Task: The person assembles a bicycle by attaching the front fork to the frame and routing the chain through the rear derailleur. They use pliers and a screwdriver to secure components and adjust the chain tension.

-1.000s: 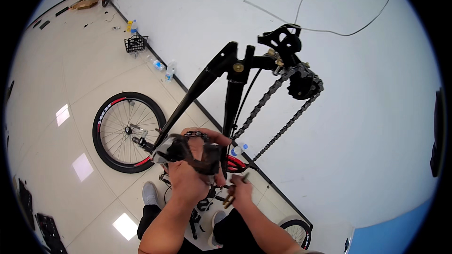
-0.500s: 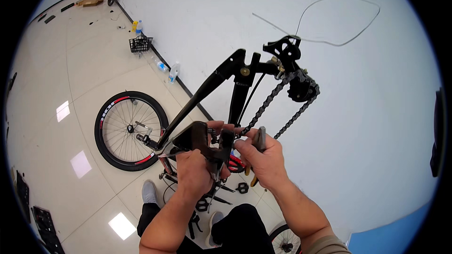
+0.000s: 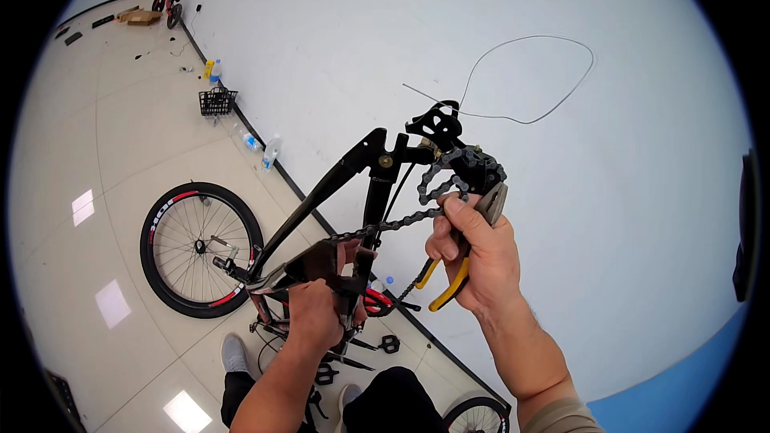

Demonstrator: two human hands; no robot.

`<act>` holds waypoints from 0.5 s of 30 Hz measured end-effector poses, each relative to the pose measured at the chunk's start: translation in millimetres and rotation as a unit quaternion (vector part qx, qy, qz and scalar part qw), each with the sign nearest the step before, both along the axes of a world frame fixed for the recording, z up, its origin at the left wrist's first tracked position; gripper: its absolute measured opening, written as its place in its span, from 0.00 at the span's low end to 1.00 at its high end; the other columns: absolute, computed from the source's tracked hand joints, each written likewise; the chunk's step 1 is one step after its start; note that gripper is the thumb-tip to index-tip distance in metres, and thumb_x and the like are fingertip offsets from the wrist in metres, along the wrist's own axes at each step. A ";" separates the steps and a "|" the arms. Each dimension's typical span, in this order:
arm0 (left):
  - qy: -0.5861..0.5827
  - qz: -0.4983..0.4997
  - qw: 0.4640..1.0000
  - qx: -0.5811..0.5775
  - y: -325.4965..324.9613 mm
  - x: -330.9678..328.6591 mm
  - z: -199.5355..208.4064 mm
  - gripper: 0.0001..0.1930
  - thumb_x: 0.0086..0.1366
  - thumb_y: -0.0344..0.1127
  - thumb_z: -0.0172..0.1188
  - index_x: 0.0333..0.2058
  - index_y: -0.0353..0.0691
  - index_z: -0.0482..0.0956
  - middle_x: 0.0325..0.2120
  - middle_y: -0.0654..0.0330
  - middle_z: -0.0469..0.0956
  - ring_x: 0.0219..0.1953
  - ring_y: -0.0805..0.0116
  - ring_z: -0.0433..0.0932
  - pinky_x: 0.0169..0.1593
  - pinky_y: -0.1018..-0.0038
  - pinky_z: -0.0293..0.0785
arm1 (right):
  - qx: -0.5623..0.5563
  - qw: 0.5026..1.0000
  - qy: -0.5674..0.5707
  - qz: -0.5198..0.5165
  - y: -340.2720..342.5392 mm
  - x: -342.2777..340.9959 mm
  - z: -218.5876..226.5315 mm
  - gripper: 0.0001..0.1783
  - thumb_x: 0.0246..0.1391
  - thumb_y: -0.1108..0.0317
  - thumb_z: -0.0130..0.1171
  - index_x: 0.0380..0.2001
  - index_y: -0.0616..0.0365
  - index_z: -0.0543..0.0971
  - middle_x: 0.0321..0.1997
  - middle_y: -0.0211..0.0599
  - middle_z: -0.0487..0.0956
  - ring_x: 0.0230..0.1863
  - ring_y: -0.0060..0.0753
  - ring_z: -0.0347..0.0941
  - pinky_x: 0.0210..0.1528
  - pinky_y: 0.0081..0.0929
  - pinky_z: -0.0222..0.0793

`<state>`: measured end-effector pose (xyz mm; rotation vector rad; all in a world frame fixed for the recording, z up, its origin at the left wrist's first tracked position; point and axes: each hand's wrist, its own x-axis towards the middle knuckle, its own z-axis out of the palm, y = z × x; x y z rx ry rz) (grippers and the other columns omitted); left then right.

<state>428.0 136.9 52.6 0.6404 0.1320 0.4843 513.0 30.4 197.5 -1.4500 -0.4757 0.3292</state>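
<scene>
A black bicycle frame (image 3: 327, 184) is held up in front of me. My left hand (image 3: 313, 317) is closed round a dark part of it, with fingers showing behind. My right hand (image 3: 491, 261) holds pliers (image 3: 451, 287) with yellow-and-black handles, their grey jaws pointing up. Its thumb and fingertips also pinch the bicycle chain (image 3: 397, 223), just below the black rear derailleur (image 3: 475, 170). The chain stretches left from there across the frame and bunches in a loop beside the derailleur. A thin wire cable (image 3: 553, 112) curls out above the derailleur.
A bicycle wheel (image 3: 200, 248) lies on the tiled floor at left; another wheel (image 3: 477, 417) is at the lower edge. Pedals (image 3: 390, 344) are near my feet. Along the wall stand a black wire basket (image 3: 216, 102), plastic bottles (image 3: 271, 152) and a small red bike (image 3: 168, 4).
My right hand has moved up toward the derailleur, drawing the chain away from the frame's lower part and slackening it into a loop. The frame appears lower and further left; my left hand keeps its grip.
</scene>
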 end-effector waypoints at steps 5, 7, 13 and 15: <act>-0.002 -0.020 0.999 -0.043 -1.8 2.1 -4.3 0.25 0.75 0.48 0.46 0.52 0.28 0.70 0.40 0.45 0.79 0.11 0.72 0.73 0.11 0.80 0.63 | -0.143 0.982 -0.110 -0.049 -1.2 1.1 15.5 0.11 0.59 0.66 0.62 0.29 0.63 0.79 0.23 0.36 0.78 0.21 0.22 0.67 0.25 0.22 0.64; 0.003 -0.019 0.999 -0.036 -0.8 2.0 -3.3 0.25 0.75 0.48 0.44 0.53 0.28 0.70 0.41 0.45 0.79 0.11 0.72 0.73 0.11 0.80 0.64 | -0.226 0.958 -0.166 -0.056 -0.8 -0.4 25.1 0.13 0.58 0.64 0.62 0.27 0.64 0.80 0.23 0.35 0.79 0.22 0.19 0.68 0.25 0.21 0.64; -0.060 0.011 0.998 -0.016 -5.5 5.1 -12.3 0.26 0.76 0.47 0.38 0.54 0.27 0.69 0.40 0.45 0.79 0.12 0.72 0.72 0.13 0.80 0.66 | -0.344 0.890 -0.295 -0.051 -5.4 -0.4 45.3 0.14 0.60 0.63 0.62 0.29 0.66 0.81 0.22 0.32 0.80 0.25 0.17 0.71 0.27 0.20 0.66; -0.057 0.005 0.998 -0.009 -5.4 4.1 -11.1 0.26 0.76 0.46 0.37 0.55 0.28 0.68 0.39 0.44 0.79 0.12 0.72 0.72 0.14 0.79 0.67 | -0.324 0.837 -0.438 -0.037 -9.6 4.7 44.3 0.06 0.57 0.71 0.62 0.34 0.64 0.81 0.26 0.36 0.80 0.26 0.23 0.73 0.28 0.21 0.68</act>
